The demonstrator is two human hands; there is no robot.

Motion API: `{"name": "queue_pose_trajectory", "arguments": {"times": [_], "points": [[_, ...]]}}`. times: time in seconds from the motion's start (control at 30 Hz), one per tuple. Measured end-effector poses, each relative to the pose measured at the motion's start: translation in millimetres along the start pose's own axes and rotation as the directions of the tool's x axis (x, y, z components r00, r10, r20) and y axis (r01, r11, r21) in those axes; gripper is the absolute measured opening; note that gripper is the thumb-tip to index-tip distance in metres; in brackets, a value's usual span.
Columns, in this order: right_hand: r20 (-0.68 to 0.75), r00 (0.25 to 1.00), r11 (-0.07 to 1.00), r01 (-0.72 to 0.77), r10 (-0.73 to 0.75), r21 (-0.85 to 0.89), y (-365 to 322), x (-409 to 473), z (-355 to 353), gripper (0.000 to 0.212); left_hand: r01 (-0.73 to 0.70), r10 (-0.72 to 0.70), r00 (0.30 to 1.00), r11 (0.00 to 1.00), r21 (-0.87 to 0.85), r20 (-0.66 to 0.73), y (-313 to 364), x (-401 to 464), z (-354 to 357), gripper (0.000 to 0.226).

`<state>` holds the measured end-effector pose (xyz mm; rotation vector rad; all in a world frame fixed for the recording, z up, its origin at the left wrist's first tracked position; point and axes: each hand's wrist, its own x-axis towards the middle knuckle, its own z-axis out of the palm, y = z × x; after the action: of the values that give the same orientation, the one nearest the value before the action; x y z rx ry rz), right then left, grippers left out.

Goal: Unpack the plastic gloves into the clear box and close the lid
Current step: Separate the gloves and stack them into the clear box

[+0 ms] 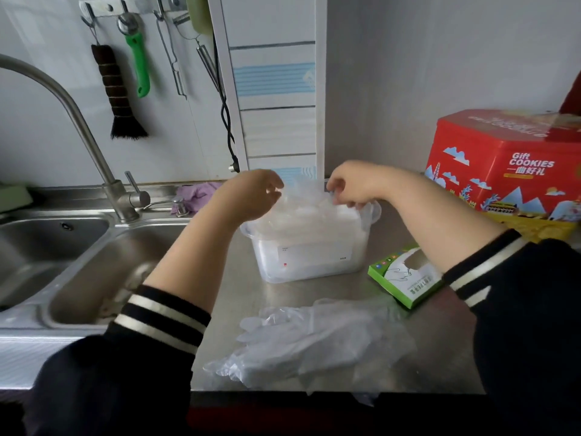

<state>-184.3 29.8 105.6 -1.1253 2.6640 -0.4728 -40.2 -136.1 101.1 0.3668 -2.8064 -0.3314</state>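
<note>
The clear box [309, 261] stands on the steel counter, with a white label on its front. A bundle of clear plastic gloves [303, 201] sticks up out of its top. My left hand [251, 195] grips the bundle's left side and my right hand [352, 187] pinches its right side. More loose plastic gloves [314, 338] lie in a flat pile at the counter's front edge. The green glove carton [405, 276], torn open, lies to the right of the box. I cannot make out the lid.
A double steel sink [81, 272] with a tall faucet [78, 121] lies to the left. A red cookie tin [509, 171] stands at the back right. A brush and utensils hang on wall hooks [125, 11]. A purple cloth [195, 191] sits behind the sink.
</note>
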Motion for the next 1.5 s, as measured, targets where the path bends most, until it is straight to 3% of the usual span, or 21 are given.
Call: {"name": "queue_pose_trajectory", "arguments": {"times": [0.07, 0.1, 0.17, 0.23, 0.33, 0.4, 0.47, 0.53, 0.6, 0.7, 0.83, 0.97, 1.03, 1.13, 1.3, 1.5], "points": [[-0.19, 0.975, 0.977, 0.145, -0.115, 0.155, -3.8, -23.7, 7.4, 0.005, -0.052, 0.006, 0.967, 0.983, -0.174, -0.255, 5.3, -24.6, 15.6, 0.021], [-0.273, 0.947, 0.942, 0.237, -0.17, 0.237, -10.1, -37.2, 13.8, 0.005, -0.099, 0.001, 0.949, 0.951, -0.293, -0.316, 10.9, -37.3, 21.3, 0.019], [-0.351, 0.908, 0.862, 0.356, -0.229, 0.361, -18.4, -65.9, 36.6, 0.013, -0.167, -0.011, 0.941, 0.855, -0.492, -0.338, 25.3, -67.1, 36.1, 0.016], [-0.315, 0.918, 0.813, 0.368, -0.24, 0.452, -16.9, -89.2, 62.6, 0.012, -0.171, -0.018, 0.95, 0.804, -0.57, -0.31, 34.8, -93.2, 51.7, 0.015], [-0.152, 0.966, 0.866, 0.255, -0.209, 0.43, 1.8, -106.4, 91.4, 0.009, -0.093, -0.003, 0.985, 0.833, -0.545, -0.173, 31.9, -117.3, 76.9, 0.008], [-0.053, 0.982, 0.947, 0.186, -0.179, 0.263, 18.6, -112.6, 105.3, 0.012, -0.02, 0.011, 1.0, 0.897, -0.441, -0.022, 27.2, -128.2, 97.1, 0.037], [0.033, 0.989, 0.986, 0.142, -0.145, 0.086, 30.1, -117.9, 117.1, 0.033, 0.019, 0.002, 0.997, 0.964, -0.267, 0.081, 25.5, -136.2, 115.7, 0.065], [0.096, 0.989, 0.993, 0.118, -0.116, -0.011, 33.3, -122.5, 125.7, 0.053, 0.033, -0.022, 0.996, 0.992, -0.122, 0.091, 28.1, -139.8, 129.6, 0.074], [0.095, 0.991, 0.995, 0.096, -0.096, 0.012, 33.7, -123.8, 130.7, 0.063, 0.045, -0.041, 0.997, 0.996, -0.081, 0.058, 29.9, -138.9, 139.7, 0.067], [0.063, 0.997, 0.983, 0.042, -0.054, 0.18, 33.6, -121.5, 133.1, 0.064, 0.073, -0.073, 0.997, 0.986, -0.147, 0.005, 32.6, -134.4, 145.5, 0.053], [-0.023, 0.999, 0.955, 0.033, -0.028, 0.294, 35.3, -116.3, 128.9, 0.027, -0.018, -0.001, 0.998, 0.951, -0.309, -0.063, 37.5, -124.2, 138.5, 0.035], [-0.098, 0.995, 0.925, 0.053, -0.017, 0.375, 38.9, -109.6, 118.4, 0.017, -0.023, -0.03, 0.994, 0.881, -0.473, -0.105, 36.4, -110.9, 124.3, 0.035], [-0.063, 0.998, 0.893, 0.039, -0.012, 0.449, 39.1, -107.6, 112.1, 0.022, -0.051, -0.032, 0.988, 0.857, -0.513, -0.15, 33.0, -108.8, 124.0, 0.034], [0.079, 0.996, 0.853, -0.015, -0.03, 0.522, 33.3, -106.2, 103.3, 0.052, -0.133, 0.014, 0.974, 0.846, -0.517, -0.228, 30.0, -112.3, 131.6, 0.032], [0.254, 0.967, 0.965, -0.095, 0.031, 0.243, 22.9, -94.9, 93.2, 0.067, -0.207, 0.073, 0.958, 0.846, -0.491, -0.278, 26.4, -113.2, 137.8, 0.035], [0.119, 0.993, 0.935, -0.017, -0.027, 0.355, 12.3, -89.9, 76.8, 0.016, -0.157, -0.001, 0.963, 0.812, -0.562, -0.271, 18.6, -114.2, 136.3, 0.039]]}}
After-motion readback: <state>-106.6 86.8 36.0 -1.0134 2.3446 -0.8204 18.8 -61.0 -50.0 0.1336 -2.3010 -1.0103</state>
